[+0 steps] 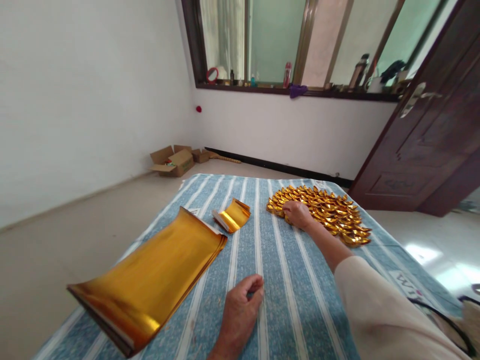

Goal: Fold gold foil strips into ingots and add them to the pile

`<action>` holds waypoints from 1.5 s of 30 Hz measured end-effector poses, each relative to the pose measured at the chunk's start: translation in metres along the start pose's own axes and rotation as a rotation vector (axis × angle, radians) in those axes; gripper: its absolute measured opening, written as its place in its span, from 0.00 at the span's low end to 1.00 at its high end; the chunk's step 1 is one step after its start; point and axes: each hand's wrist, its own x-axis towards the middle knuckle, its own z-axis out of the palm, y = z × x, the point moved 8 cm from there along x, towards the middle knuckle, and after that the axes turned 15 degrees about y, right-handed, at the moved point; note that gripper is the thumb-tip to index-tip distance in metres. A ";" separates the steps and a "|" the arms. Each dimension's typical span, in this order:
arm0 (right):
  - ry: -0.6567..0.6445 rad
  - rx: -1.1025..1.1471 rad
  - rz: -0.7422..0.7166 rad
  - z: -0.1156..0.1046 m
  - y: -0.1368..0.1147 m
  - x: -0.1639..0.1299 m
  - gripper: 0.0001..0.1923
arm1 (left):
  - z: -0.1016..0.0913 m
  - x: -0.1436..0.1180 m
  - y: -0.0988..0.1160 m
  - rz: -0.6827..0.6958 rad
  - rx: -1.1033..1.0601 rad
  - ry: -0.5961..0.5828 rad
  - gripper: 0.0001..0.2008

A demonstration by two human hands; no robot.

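Observation:
My right hand (298, 214) reaches to the near left edge of a pile of folded gold paper ingots (333, 212). Its fingers are pinched together on an ingot at that edge, mostly hidden by the hand. Nearer to me, my left hand (242, 310) rests low over the striped cloth, thumb and fingertips curled together, with nothing visible in them. Left of it lies a large stack of gold foil paper sheets (157, 270), its ends curling up. A smaller stack of gold paper (235, 216) sits beyond, between the large stack and the pile.
A blue and white striped cloth (247, 250) covers the surface. Open cardboard boxes (174, 161) stand on the floor by the wall. Bottles and a purple cloth (298, 90) are on the window sill. A dark red door (420, 145) stands at the right.

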 end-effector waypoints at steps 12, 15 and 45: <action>0.000 -0.017 -0.139 0.015 -0.017 -0.007 0.14 | 0.000 0.002 -0.001 0.022 0.017 0.005 0.15; 0.005 -0.027 -0.146 0.018 -0.015 -0.009 0.15 | 0.000 0.002 -0.002 0.020 0.023 0.008 0.15; 0.000 -0.042 -0.168 0.025 -0.007 -0.015 0.13 | -0.001 0.001 0.001 0.017 0.016 0.005 0.14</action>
